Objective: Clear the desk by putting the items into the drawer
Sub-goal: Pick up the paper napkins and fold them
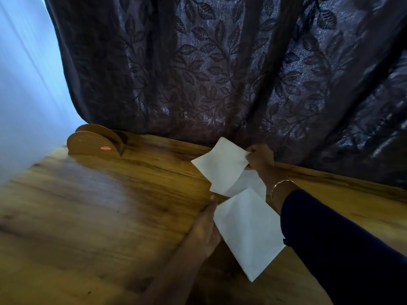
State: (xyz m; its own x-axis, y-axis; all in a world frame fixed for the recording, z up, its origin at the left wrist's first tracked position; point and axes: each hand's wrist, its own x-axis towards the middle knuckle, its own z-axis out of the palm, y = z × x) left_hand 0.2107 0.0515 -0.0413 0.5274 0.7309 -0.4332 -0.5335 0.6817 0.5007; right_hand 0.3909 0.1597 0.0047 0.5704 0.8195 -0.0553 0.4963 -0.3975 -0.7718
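Our right hand (261, 160) pinches a white paper napkin (220, 166), our left hand (204, 227) grips a second white napkin (248, 236), and the brown round holder (94, 146) is not yet cleared.

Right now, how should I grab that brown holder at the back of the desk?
Probably from above, by its rounded top. The brown holder stands upright as two thin half-round plates with a gap between, so fingers can pinch one plate's top edge. Its base sits flat on the desk.
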